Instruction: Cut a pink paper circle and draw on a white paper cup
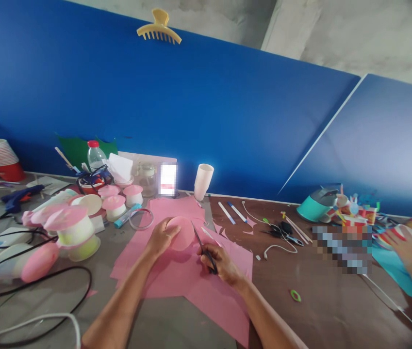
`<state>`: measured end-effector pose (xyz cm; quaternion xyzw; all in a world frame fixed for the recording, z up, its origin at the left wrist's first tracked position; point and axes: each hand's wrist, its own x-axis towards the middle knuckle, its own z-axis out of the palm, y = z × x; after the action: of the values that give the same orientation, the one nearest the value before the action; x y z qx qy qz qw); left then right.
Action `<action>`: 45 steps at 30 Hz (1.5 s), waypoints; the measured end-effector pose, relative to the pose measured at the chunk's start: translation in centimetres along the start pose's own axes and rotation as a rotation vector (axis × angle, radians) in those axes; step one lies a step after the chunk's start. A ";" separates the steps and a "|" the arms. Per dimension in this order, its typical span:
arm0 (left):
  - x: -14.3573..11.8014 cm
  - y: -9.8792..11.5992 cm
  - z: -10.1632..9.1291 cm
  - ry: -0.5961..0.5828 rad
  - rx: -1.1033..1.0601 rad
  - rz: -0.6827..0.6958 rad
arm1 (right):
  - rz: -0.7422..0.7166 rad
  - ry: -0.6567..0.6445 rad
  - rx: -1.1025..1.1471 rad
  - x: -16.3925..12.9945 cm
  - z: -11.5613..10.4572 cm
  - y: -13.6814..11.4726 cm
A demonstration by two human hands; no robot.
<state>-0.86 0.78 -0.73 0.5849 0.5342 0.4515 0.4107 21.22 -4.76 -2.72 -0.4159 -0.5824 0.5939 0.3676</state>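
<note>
- The pink paper disc (181, 233) is round, flat-coloured and matte, its right edge meeting the blades; it lies over the pink sheets (176, 271) spread on the table (329, 300).
- The left hand (161, 237) grips the disc's left rim, fingers curled over it.
- The right hand (220, 265) closes round the handles of the black scissors (202, 245), blades pointing up at the disc.
- Another person's hand (411, 249) rests at the far right.

Brown table (322, 310) with pink paper sheets (191, 281), cables, pens, cups.
</note>
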 end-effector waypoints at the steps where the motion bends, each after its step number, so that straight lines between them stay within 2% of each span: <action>1: 0.0 0.0 0.0 0.003 -0.002 -0.008 | 0.002 0.001 0.001 0.0 0.0 0.0; 15: -0.1 0.4 -0.2 0.043 -0.019 -0.041 | 0.009 -0.001 -0.019 0.0 0.0 0.1; 29: -0.1 0.2 -0.2 0.015 0.014 -0.022 | 0.024 -0.019 0.006 -0.2 -0.1 -0.1; 35: -0.1 0.2 -0.2 0.023 0.040 0.001 | 0.002 -0.029 0.018 -0.3 -0.3 -0.1; 45: 0.0 -1.0 0.8 -0.006 0.090 0.093 | -0.001 -0.013 0.039 0.0 -0.4 0.1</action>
<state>-0.29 0.83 -1.87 0.6283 0.5252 0.4438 0.3639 21.58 -4.64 -2.84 -0.4042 -0.5734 0.6077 0.3722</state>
